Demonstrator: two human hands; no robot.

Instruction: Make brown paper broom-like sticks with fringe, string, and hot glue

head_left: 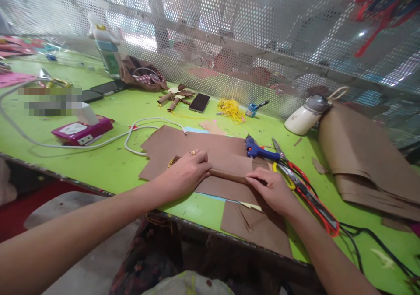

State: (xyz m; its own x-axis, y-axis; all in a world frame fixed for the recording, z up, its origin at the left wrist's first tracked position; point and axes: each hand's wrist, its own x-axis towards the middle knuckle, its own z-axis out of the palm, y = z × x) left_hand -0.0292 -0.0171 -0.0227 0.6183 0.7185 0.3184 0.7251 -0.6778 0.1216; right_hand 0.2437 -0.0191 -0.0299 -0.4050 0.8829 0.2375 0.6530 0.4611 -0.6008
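My left hand and my right hand grip the two ends of a rolled edge on a strip of brown paper. Fingers and thumb of each hand are pinched together on the roll. Beneath it lie larger brown paper sheets on the green table. A bit of yellow thread shows beside my left hand. Just beyond my right hand lies a blue glue gun, with scissors and an orange-edged cutter knife to its right.
A purple power strip with a white cable sits at left. Farther back are small brown paper rolls, a phone, yellow thread and a small blue jar. A white bottle leans near folded brown paper at right.
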